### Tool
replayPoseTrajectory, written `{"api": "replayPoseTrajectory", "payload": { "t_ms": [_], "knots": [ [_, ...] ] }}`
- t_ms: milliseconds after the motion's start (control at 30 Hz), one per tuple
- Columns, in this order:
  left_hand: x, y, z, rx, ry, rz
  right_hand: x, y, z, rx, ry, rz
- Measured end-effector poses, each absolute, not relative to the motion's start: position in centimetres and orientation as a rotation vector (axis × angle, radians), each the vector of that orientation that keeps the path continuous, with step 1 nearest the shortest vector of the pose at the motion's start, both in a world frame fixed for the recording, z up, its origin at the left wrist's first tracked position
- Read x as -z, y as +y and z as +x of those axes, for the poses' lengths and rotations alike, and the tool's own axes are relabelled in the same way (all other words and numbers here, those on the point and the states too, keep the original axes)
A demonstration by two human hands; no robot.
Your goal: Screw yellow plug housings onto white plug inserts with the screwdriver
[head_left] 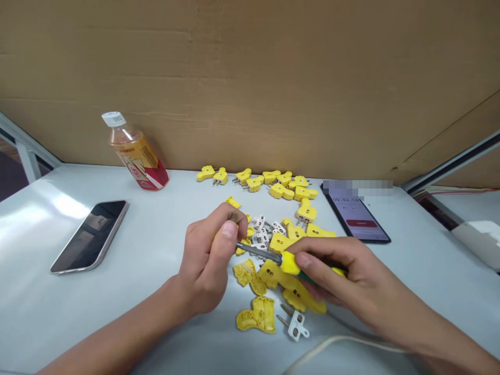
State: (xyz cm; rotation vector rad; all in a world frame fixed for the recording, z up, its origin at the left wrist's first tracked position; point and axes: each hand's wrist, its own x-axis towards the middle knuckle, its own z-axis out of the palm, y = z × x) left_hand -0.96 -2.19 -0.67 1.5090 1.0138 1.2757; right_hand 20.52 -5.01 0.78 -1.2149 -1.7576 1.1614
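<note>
My left hand point(207, 258) grips a yellow plug housing point(244, 245), which is mostly hidden by my fingers. My right hand point(332, 276) is shut around a screwdriver point(287, 262) with a yellow and green handle. Its metal shaft reaches across to the housing in my left hand, and the tip is hidden there. Below my hands lie an open yellow plug half-shell point(258, 315) and a white plug core with metal prongs point(296, 324). Several more white cores point(261, 232) sit just beyond my hands. Several yellow plugs point(279, 182) are lined up along the back.
A plastic drink bottle point(135, 151) lies at the far left of the pale table point(78, 312), near a smartphone point(89, 237). A second phone point(353, 213) shows a timer at the right. A white cable point(339, 344) runs along the front, and a cardboard wall point(250, 78) stands behind.
</note>
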Motion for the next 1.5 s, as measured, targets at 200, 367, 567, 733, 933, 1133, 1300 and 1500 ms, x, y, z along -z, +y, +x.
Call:
{"api": "replayPoseTrajectory", "payload": {
  "t_ms": [200,367,567,733,933,1133,1300,1500],
  "knots": [
    [0.3,-1.8,0.0,-1.184,0.994,1.241,-0.9,-5.7,20.5,-0.336,-1.812,-1.137],
    [0.7,-2.5,-0.1,-1.207,1.036,1.348,-2.4,-5.0,20.7,-0.967,-1.71,-1.395],
    [1.0,-1.9,0.1,-1.132,0.96,1.221,-2.5,-5.8,21.3,-0.384,-1.932,-1.365],
    [0.7,-1.6,0.4,-1.046,0.824,0.941,-2.9,-6.0,21.1,-0.244,-1.808,-1.35],
    [0.4,-1.8,0.6,-1.032,0.796,0.755,-4.0,-5.1,21.1,-0.422,-1.87,-1.386],
    [0.3,-1.8,0.5,-0.988,0.761,0.638,-4.0,-5.9,20.9,-0.279,-1.786,-1.19],
    [0.1,-1.8,0.6,-0.96,0.769,0.568,-4.4,-5.1,20.8,-0.431,-1.768,-1.279],
    [-0.1,-1.6,0.7,-0.989,0.816,0.528,-4.2,-4.9,21.7,-0.349,-1.895,-1.296]
  ]
}}
